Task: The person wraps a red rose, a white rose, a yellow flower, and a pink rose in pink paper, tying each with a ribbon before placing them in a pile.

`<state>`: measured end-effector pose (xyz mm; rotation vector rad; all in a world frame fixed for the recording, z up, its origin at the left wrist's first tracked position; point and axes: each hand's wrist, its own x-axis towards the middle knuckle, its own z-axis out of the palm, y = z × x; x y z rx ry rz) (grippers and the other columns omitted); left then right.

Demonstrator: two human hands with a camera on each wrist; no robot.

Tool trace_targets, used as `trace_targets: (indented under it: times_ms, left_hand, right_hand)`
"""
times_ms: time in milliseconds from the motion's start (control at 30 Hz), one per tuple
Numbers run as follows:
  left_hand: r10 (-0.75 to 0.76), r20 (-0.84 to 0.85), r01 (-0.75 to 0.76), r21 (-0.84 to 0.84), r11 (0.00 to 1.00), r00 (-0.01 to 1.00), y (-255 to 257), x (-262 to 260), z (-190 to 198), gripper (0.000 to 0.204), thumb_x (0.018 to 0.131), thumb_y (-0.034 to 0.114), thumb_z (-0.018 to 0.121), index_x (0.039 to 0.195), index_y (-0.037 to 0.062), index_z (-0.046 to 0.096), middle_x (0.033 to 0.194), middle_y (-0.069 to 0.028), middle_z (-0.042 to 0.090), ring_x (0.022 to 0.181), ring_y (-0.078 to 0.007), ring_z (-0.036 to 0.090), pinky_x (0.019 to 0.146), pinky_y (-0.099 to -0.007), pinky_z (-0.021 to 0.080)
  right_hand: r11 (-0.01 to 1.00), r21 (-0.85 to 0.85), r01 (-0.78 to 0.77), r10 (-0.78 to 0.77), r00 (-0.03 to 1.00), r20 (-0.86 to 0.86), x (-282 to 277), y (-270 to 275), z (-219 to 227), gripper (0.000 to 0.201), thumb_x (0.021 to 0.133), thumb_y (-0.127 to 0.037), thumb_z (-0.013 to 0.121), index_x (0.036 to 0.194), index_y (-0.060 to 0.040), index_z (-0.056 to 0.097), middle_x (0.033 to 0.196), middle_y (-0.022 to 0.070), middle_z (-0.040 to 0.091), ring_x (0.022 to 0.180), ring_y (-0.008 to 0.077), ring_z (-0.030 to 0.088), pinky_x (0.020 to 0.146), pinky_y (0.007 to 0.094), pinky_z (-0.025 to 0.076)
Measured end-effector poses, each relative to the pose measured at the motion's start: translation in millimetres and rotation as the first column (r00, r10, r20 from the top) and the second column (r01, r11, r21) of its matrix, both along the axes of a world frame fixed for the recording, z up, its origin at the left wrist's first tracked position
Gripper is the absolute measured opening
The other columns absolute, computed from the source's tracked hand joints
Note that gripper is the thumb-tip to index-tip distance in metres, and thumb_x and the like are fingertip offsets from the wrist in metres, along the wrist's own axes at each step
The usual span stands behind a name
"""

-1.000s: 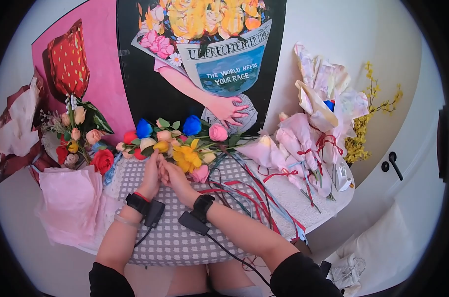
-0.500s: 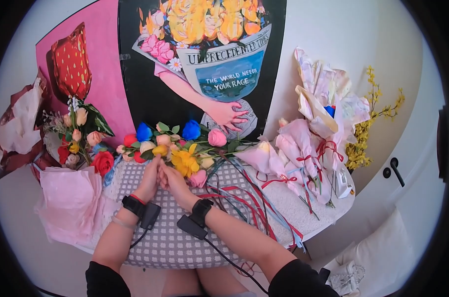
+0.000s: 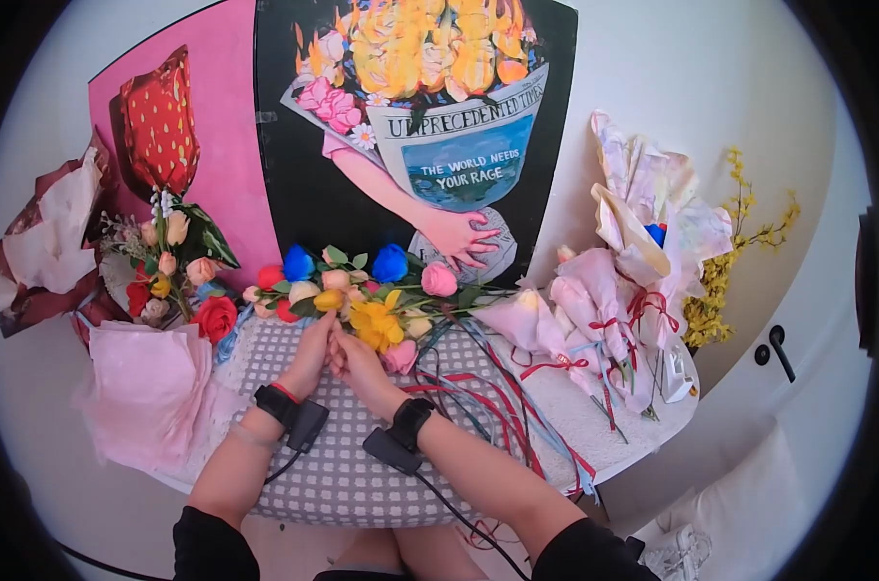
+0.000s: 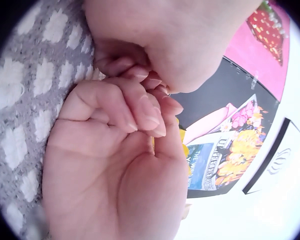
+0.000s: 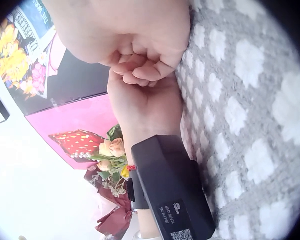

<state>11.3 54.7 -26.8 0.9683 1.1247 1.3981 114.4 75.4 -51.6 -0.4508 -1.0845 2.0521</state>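
Observation:
On the grey-and-white checked cushion (image 3: 348,489), my left hand (image 3: 309,360) and right hand (image 3: 362,370) rest together, fingertips meeting. The left wrist view shows the right hand (image 4: 117,170) palm up, its loosely curled fingers overlapping those of the left hand (image 4: 170,35). Neither hand holds anything. Just beyond the fingers lies a row of loose artificial flowers: a yellow bud (image 3: 328,299), a large yellow flower (image 3: 376,324), a pink rose (image 3: 399,356) and blue roses (image 3: 390,262) among them.
Red, grey and green ribbons (image 3: 517,418) trail over the cushion's right side. Pink wrapped bouquets (image 3: 580,290) lie to the right. At left are stacked pink wrapping sheets (image 3: 149,382) and a flower arrangement (image 3: 168,261). A painted panel (image 3: 304,194) stands behind.
The head view has shifted, so the whole scene sits slightly lower and further right. The hands stay together in the same pose, and the flowers have not moved.

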Motion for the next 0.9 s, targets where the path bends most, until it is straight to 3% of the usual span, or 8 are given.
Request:
trace_targets:
  times_ms: [200, 900]
  left_hand:
    - [0.053, -0.039, -0.053, 0.002, 0.999, 0.998, 4.3, 1.3, -1.9, 0.042, 0.091, 0.041, 0.041, 0.062, 0.0105, 0.045, 0.048, 0.0017, 0.043, 0.036, -0.0092, 0.045, 0.032, -0.0205, 0.034]
    - [0.035, -0.023, -0.034, 0.037, 0.999, 0.999, 2.1, 0.4, -0.1, 0.038, 0.092, 0.040, 0.039, 0.065, 0.0128, 0.041, 0.045, 0.0039, 0.037, 0.032, -0.0075, 0.041, 0.030, -0.0197, 0.033]
  right_hand:
    - [0.999, -0.043, -0.025, 0.020, 0.995, -0.100, 0.3, 4.7, -2.0, 0.027, 0.092, -0.029, 0.043, 0.073, -0.0099, 0.047, 0.058, -0.0028, 0.039, 0.054, 0.0097, 0.038, 0.052, 0.0220, 0.032]
    - [0.998, 0.056, 0.015, -0.015, 1.000, -0.001, -5.5, 6.4, -4.5, 0.031, 0.093, -0.033, 0.041, 0.074, -0.0098, 0.047, 0.058, -0.0022, 0.040, 0.054, 0.0104, 0.040, 0.051, 0.0217, 0.031]
